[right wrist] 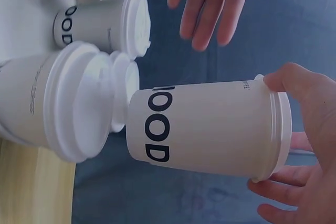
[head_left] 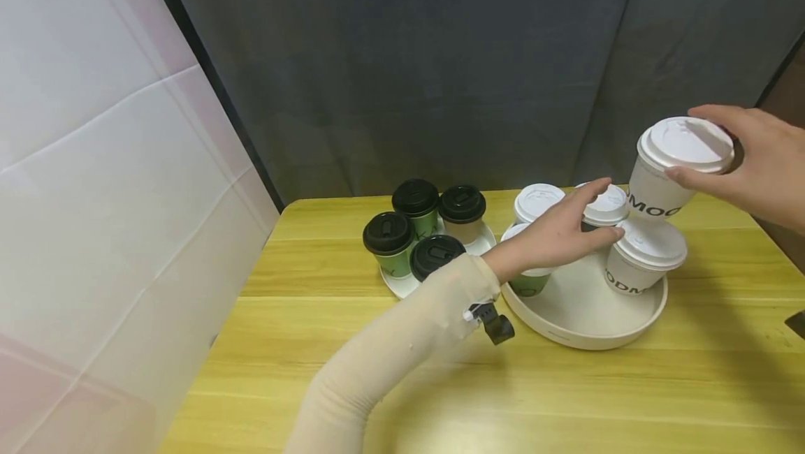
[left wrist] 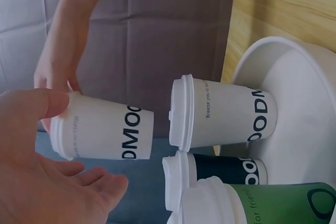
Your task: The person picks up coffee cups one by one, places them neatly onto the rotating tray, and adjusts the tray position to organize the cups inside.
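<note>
My right hand [head_left: 764, 164] grips a white paper coffee cup [head_left: 657, 192] by its white lid, thumb on one side and fingers on the other. That cup hangs upright over a second white lidded cup [head_left: 638, 265], its base separated from the lid below in the left wrist view. My left hand [head_left: 562, 230] reaches over the round white tray [head_left: 588, 314], fingers spread and holding nothing. Its fingertips are close to the held cup [left wrist: 105, 129]. Behind and under that hand stand other white-lidded cups [head_left: 537, 201], one dark-bodied and one green [head_left: 530, 283].
Left of the tray, a smaller white plate [head_left: 397, 285] carries several black-lidded cups [head_left: 388, 234], partly covered by my left sleeve [head_left: 402, 342]. A dark grey curtain [head_left: 409, 77] hangs behind the wooden table [head_left: 302, 342]. A white panel [head_left: 113, 195] stands along the left side.
</note>
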Available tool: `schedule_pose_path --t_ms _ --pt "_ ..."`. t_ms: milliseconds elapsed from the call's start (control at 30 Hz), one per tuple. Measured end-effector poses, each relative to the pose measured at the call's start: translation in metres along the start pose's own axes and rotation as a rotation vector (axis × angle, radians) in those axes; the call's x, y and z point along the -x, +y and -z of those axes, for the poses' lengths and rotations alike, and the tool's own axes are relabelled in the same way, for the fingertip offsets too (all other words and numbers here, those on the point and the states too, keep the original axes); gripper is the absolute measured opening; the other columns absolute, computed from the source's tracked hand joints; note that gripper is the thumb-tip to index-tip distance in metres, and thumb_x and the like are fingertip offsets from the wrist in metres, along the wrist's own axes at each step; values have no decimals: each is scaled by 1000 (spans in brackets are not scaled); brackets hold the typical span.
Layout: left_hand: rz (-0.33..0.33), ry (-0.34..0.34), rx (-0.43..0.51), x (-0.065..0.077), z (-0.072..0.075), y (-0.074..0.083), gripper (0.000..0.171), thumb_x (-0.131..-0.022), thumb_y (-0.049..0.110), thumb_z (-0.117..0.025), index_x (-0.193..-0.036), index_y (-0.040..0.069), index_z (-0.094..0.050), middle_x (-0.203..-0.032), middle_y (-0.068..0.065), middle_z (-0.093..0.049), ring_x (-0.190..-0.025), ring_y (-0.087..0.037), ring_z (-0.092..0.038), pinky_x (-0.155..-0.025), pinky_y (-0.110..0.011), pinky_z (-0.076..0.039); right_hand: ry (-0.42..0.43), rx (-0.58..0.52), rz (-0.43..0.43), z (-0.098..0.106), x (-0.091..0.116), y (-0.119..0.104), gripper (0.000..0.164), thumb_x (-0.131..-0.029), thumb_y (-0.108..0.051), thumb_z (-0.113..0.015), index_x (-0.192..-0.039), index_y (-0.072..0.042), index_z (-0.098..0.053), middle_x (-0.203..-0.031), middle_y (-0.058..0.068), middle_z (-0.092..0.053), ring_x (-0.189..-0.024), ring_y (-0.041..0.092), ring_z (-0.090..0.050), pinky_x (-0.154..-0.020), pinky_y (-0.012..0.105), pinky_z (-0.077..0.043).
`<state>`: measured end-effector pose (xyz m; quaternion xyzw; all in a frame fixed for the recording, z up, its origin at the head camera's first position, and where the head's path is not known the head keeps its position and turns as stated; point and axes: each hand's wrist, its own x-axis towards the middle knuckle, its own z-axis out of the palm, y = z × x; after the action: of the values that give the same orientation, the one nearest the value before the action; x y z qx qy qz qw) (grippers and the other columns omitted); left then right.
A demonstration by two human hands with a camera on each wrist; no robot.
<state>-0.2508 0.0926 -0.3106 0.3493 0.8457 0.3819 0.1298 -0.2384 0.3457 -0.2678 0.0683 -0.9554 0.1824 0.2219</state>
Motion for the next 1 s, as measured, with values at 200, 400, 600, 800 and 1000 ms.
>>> schedule_pose_path --t_ms 200,400,600,800,1000 --pt "10 13 26 0 3 -4 75 -97 37 -58 -159 22 -19 -163 9 -27 -148 -5 -31 -118 -20 -32 1 -18 46 1 6 -20 78 -81 -36 -78 -146 -9 -46 -134 33 -53 -115 51 -49 -87 66 -38" --pt "0 21 47 0 5 -6 76 -96 37 -60 -159 22 -19 -163 9 -27 -145 -10 -38 -112 -20 -40 -50 -39 46 0 12 -35 77 -81 -40 -77 -147 -16 -46 -133 29 -54 -118 50 -49 -88 68 -37" --pt "-42 31 91 2 7 -8 75 -96 32 -60 -159 19 -20 -163 6 -28 -147 -4 -30 -114 -21 -39 -51 -53 68 1 18 -43 78 -79 -40 -80 -147 -21 -47 -133 25 -57 -119 49 -51 -86 67 -37" --pt "-93 48 112 7 8 -7 74 -96 28 -61 -158 16 -21 -161 2 -32 -147 -9 -34 -115 -24 -39 -25 -72 84 1 22 -49 76 -78 -38 -81 -145 -20 -50 -130 24 -58 -117 47 -52 -85 65 -38" --pt "-87 42 151 16 12 -4 77 -97 28 -61 -159 16 -17 -163 1 -29 -148 -14 -36 -115 -20 -38 9 -83 105 0 28 -56 76 -76 -35 -83 -143 -18 -52 -130 23 -59 -116 47 -53 -86 64 -39"
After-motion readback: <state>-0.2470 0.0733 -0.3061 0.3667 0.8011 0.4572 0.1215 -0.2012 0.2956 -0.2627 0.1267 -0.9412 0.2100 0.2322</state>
